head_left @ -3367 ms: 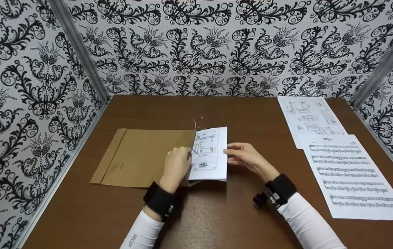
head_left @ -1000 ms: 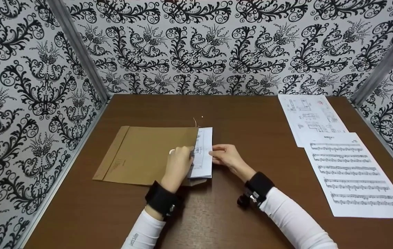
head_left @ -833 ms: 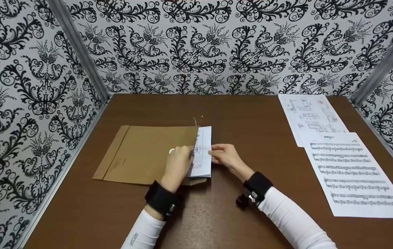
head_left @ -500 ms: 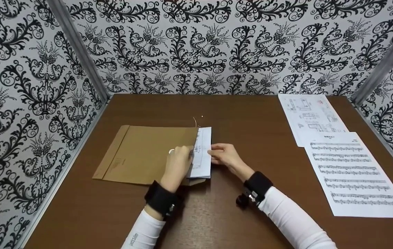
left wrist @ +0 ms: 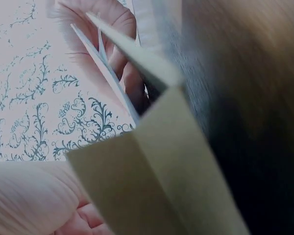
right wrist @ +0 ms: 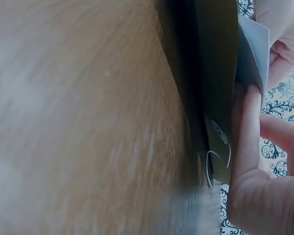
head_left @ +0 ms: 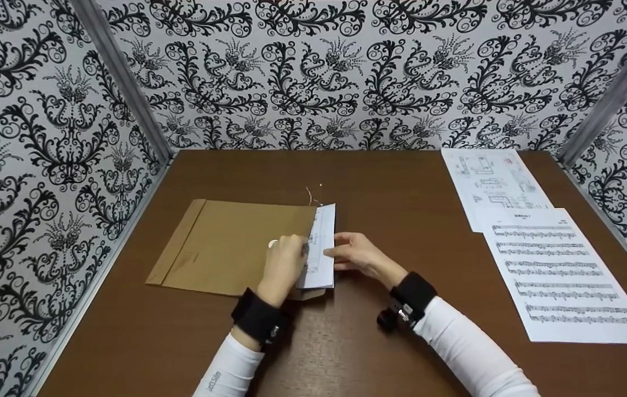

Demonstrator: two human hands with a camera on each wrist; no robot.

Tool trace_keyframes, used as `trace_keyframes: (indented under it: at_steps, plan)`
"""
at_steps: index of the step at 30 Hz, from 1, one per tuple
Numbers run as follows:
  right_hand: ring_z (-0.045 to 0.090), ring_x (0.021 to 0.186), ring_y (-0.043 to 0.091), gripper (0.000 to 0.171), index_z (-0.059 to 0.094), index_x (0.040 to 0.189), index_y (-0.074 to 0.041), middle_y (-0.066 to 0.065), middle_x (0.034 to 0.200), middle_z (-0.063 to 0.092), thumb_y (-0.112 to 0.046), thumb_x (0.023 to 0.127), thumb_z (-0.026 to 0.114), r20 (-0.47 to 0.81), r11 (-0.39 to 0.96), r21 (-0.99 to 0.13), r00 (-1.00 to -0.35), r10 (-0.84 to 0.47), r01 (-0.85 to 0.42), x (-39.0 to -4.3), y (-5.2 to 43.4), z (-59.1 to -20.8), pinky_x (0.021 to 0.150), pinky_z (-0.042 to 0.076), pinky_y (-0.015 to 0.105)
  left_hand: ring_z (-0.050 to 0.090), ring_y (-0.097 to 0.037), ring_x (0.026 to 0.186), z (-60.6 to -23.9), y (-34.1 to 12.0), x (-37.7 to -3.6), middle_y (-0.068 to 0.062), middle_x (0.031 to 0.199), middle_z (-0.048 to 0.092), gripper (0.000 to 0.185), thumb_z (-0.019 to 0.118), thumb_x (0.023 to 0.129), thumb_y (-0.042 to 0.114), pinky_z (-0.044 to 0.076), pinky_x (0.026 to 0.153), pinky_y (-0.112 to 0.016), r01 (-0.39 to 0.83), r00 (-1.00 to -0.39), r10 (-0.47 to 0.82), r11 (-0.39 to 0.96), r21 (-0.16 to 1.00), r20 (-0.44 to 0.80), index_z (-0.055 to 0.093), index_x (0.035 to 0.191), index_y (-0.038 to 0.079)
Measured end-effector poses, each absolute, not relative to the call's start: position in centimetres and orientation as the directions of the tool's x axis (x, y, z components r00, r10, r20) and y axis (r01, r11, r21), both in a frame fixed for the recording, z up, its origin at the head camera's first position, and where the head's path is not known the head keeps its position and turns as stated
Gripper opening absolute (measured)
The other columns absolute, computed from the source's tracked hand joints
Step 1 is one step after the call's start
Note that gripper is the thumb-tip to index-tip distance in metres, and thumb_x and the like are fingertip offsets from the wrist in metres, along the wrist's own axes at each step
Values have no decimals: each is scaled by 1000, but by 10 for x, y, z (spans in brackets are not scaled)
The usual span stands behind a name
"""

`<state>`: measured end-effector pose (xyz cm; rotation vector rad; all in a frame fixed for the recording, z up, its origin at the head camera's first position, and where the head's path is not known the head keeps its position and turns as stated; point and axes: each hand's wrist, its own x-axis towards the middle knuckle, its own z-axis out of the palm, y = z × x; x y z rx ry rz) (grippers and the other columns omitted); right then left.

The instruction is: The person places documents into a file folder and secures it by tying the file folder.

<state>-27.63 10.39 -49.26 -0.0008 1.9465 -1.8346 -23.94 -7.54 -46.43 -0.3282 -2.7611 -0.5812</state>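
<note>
A brown paper envelope (head_left: 225,242) lies on the table with its mouth to the right. White sheets (head_left: 322,242) printed with line drawings stick out of that mouth as a narrow strip. My left hand (head_left: 284,262) grips the envelope's upper layer at the mouth, fingers curled over its edge. Across from it, my right hand (head_left: 363,255) pinches the sheets' right edge, thumb on top and fingers behind. The left wrist view shows the envelope's folded flap (left wrist: 161,156) standing away from the sheets. A string (right wrist: 208,171) hangs from a button (right wrist: 217,129) in the right wrist view.
On the right of the brown table (head_left: 390,182), a sheet of music (head_left: 561,275) overlaps a sheet with a technical drawing (head_left: 492,182). Patterned walls (head_left: 341,71) stand behind and at both sides.
Over these seconds the sheets have slid left, deeper into the envelope, with my right hand following. Most recently the right hand has shifted slightly towards me. My left hand keeps its grip on the envelope.
</note>
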Motion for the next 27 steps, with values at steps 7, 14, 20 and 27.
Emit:
trace_keyframes:
  at_steps: [7, 14, 20, 27]
  plan:
    - [69, 75, 6, 56, 44, 141, 12, 1, 90, 72, 0, 92, 67, -301, 78, -954, -910, -284, 291, -272, 100, -496, 65, 59, 18, 72, -41, 74, -461, -72, -238, -18, 88, 79, 12, 70, 84, -2, 55, 64, -52, 183, -954, 74, 910, 371, 290, 79, 85, 5]
    - [68, 70, 6, 57, 44, 142, 14, 5, 90, 76, 3, 91, 67, -280, 45, -960, -932, -232, 277, -269, 93, -497, 63, 58, 17, 72, -41, 73, -460, -72, -237, -19, 86, 78, 11, 69, 85, -1, 56, 59, -52, 173, -944, 53, 919, 354, 324, 78, 83, 5]
    - [69, 76, 7, 59, 43, 144, 14, 23, 112, 74, 2, 91, 67, -273, 74, -962, -942, -195, 263, -268, 89, -499, 66, 59, 18, 73, -39, 70, -460, -72, -235, -17, 84, 78, 16, 67, 87, -1, 56, 57, -51, 187, -931, 61, 926, 328, 360, 79, 86, 8]
    - [68, 71, 6, 56, 45, 141, 15, 17, 100, 76, 4, 91, 67, -248, 26, -968, -953, -174, 248, -265, 83, -501, 62, 59, 18, 73, -40, 71, -458, -71, -234, -19, 84, 78, 12, 69, 86, -1, 56, 57, -51, 207, -933, 69, 906, 370, 354, 78, 86, 7]
